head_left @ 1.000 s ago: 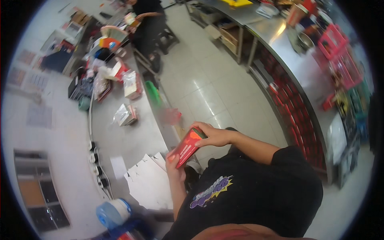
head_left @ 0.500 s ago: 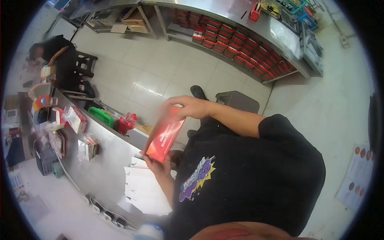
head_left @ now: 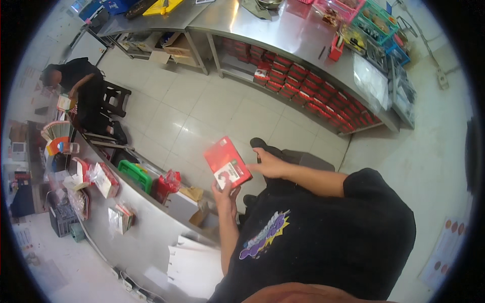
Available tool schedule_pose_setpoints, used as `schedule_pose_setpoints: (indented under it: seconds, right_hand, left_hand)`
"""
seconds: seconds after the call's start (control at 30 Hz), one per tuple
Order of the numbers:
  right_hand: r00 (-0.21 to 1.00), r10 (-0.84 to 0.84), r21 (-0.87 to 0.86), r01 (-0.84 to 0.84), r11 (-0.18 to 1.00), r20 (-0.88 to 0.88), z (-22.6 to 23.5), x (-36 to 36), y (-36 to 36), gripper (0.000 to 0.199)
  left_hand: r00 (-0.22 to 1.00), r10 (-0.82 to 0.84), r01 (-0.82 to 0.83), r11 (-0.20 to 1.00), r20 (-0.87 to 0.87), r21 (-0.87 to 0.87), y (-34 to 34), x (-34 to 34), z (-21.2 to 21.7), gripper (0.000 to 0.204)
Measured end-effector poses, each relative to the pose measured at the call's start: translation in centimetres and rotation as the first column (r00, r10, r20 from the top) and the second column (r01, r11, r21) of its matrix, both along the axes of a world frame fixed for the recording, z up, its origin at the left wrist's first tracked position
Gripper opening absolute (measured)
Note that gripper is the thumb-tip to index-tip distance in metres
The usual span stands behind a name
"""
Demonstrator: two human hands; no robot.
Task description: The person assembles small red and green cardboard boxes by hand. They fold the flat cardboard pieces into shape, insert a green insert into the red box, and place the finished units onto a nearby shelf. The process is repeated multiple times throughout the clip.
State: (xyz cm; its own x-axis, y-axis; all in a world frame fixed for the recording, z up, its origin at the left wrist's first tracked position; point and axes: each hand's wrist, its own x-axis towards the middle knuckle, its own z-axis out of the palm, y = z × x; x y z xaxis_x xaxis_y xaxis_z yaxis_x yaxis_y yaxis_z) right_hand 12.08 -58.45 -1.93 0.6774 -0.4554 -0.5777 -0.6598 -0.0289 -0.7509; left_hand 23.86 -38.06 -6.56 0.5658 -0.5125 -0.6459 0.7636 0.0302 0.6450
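A flat red box [head_left: 224, 155] with a white picture panel is tilted in front of my body. My left hand [head_left: 226, 196] grips its lower edge, fingers wrapped around it from below. My right hand [head_left: 270, 164] is at the box's right edge, thumb and fingers apart; a fingertip reaches that edge, though whether it touches I cannot tell. White paper sheets [head_left: 194, 265] lie on the steel table [head_left: 151, 247] near my left forearm.
Wrapped boxes [head_left: 121, 218] and a green case [head_left: 135, 174] lie along the table. Beneath the opposite steel bench [head_left: 298, 31] are stacked red boxes [head_left: 303, 88]. A dark stool [head_left: 308, 159] stands by my legs. A person [head_left: 81, 86] works at the far left.
The red box has turned, bringing its face with the white panel into view. My right hand has come off its upper end and moved right. My left hand still holds it.
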Motion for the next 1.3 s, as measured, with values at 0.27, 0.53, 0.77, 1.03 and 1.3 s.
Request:
schedule_pose_setpoints:
  seconds: [0.27,0.53,0.77,1.03,1.3]
  right_hand:
    - [0.933,0.314,-0.276,-0.354,0.894,-0.177,-9.3,11.3,-11.7,0.107]
    - [0.921,0.249,-0.131,-0.299,0.945,-0.300,-26.7,26.1,-32.8,0.121]
    - [0.960,-0.205,-0.156,0.176,0.972,-0.190,-38.6,28.7,-46.5,0.124]
    - [0.819,-0.183,-0.426,-0.081,0.901,-0.544,-37.3,32.8,-58.9,0.097]
    - [0.782,-0.326,-0.650,-0.130,0.749,-0.532,-45.3,28.5,-61.7,0.086]
  left_hand:
    - [0.617,-0.561,0.148,0.771,0.552,0.619,-12.8,3.6,-8.4,0.082]
    - [0.542,-0.617,0.111,0.726,0.571,0.679,-37.3,15.3,-23.3,0.071]
    - [0.525,-0.556,0.117,0.797,0.644,0.593,-53.7,17.5,-29.1,0.076]
    - [0.896,-0.392,0.303,0.883,0.209,0.358,-48.1,16.2,-30.2,0.075]
    - [0.772,-0.603,0.469,0.327,-0.202,0.820,-14.0,3.4,-25.7,0.065]
